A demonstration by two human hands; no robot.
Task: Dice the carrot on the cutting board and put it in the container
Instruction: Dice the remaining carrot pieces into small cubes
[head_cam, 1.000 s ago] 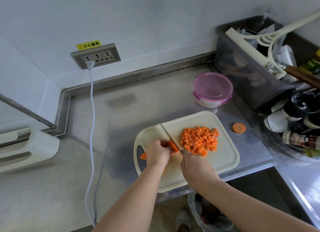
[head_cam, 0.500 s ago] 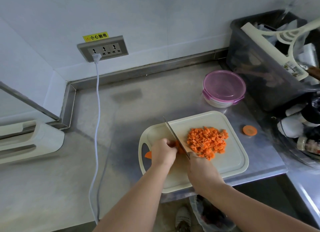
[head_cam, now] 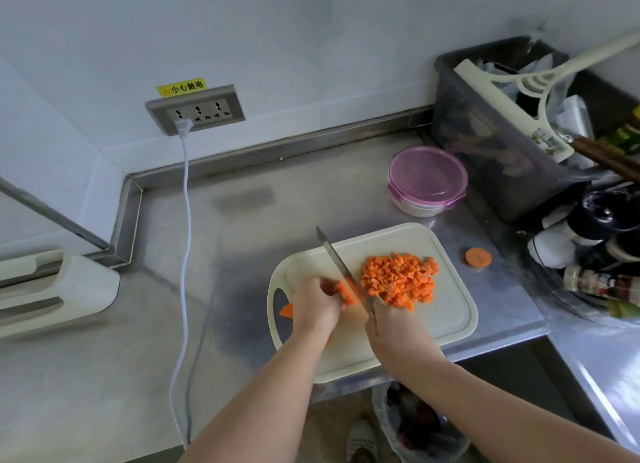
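Note:
A cream cutting board (head_cam: pixel 453 310) lies on the steel counter with a heap of diced carrot (head_cam: pixel 398 277) on its middle. My left hand (head_cam: pixel 313 307) grips a carrot piece (head_cam: pixel 344 291) on the board's left part. My right hand (head_cam: pixel 394 327) grips the handle of a knife (head_cam: pixel 336 255), whose blade stands against the carrot piece's right side. A round container with a closed pink lid (head_cam: pixel 427 178) sits behind the board. A small carrot scrap (head_cam: pixel 286 311) shows in the board's handle hole.
A carrot slice (head_cam: pixel 478 257) lies on the counter right of the board. A dark bin (head_cam: pixel 491 130) with a white squeegee and several bottles (head_cam: pixel 595 279) crowd the right side. A white cable (head_cam: pixel 185 255) hangs from the wall socket (head_cam: pixel 195 111). A white appliance (head_cam: pixel 52 289) sits left.
The camera view has shifted slightly. Both hands stay at the same spot on the board, the knife still working against the carrot piece.

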